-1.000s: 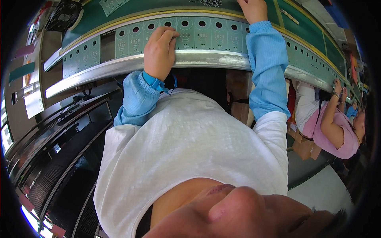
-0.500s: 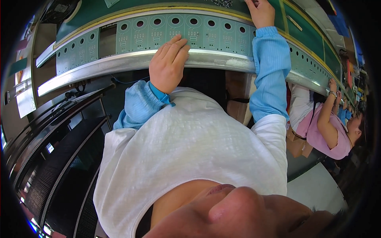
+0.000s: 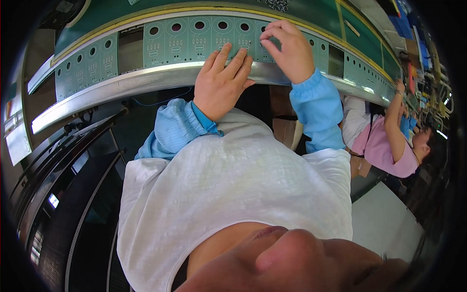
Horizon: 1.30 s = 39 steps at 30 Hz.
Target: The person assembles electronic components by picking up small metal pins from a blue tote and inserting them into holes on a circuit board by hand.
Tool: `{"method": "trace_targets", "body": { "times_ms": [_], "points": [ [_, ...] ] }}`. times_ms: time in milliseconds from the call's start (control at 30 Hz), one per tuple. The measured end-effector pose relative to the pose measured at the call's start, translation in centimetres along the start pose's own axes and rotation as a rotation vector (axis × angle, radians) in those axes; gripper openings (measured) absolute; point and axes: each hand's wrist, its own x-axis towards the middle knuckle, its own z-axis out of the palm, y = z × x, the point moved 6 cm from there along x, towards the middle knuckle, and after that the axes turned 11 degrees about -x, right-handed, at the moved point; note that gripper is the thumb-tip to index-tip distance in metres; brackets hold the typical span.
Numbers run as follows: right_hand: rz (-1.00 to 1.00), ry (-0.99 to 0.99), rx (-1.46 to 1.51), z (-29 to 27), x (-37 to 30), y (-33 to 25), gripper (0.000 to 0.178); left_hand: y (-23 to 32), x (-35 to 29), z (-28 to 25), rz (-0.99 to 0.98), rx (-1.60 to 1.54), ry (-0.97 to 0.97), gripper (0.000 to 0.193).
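A long green circuit board (image 3: 187, 41) with a row of round holes and small printed outlines lies along a metal rail. My left hand (image 3: 221, 85) rests on its near part, palm down, fingers spread and fingertips touching the surface. Over the board, just to the right, my right hand (image 3: 292, 53) is held with thumb and forefinger brought together in a pinch. What sits between those fingertips is too small to make out. Beyond the board, a heap of small shiny metal parts (image 3: 276, 4) lies on the green bench surface.
The silver rail (image 3: 160, 73) runs across in front of me. More boards lie along it, one on the left (image 3: 87, 63) and one on the right (image 3: 367, 70), with gaps between. A co-worker in a pink top (image 3: 389, 151) works further right. Black racks (image 3: 73, 194) stand at the left.
My right hand has come back from beside the metal parts to above the board, fingers pinched. My left hand has shifted slightly right, its fingers spreading wider.
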Motion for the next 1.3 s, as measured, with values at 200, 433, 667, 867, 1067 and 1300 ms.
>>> {"method": "trace_targets", "body": {
  "times_ms": [200, 433, 667, 867, 1067, 1300],
  "points": [
    [0.135, -0.052, -0.223, 1.9, 0.5, -3.1, 0.012, -0.9, -0.7, 0.0, 0.031, -0.059, 0.02, 0.054],
    [0.454, -0.336, -0.663, 3.7, 1.7, -4.7, 0.021, -1.2, -0.9, 0.3, 0.064, -0.081, 0.044, 0.059],
    [0.594, -0.407, -0.555, 4.1, 1.5, -3.1, 0.024, -1.6, -1.1, -0.2, 0.059, -0.074, 0.012, 0.059],
    [0.551, -0.364, -0.481, 3.6, 0.9, -3.2, 0.022, -1.8, -1.4, -0.2, 0.098, -0.051, 0.002, 0.051],
    [0.638, -0.402, -0.575, 3.8, 1.5, -4.0, 0.024, -1.8, -1.3, 0.1, 0.098, -0.07, 0.009, 0.047],
    [0.708, -0.478, -0.61, 3.9, 2.1, -3.6, 0.026, -1.8, -1.2, 0.3, 0.106, -0.031, 0.006, 0.047]
  ]
}}
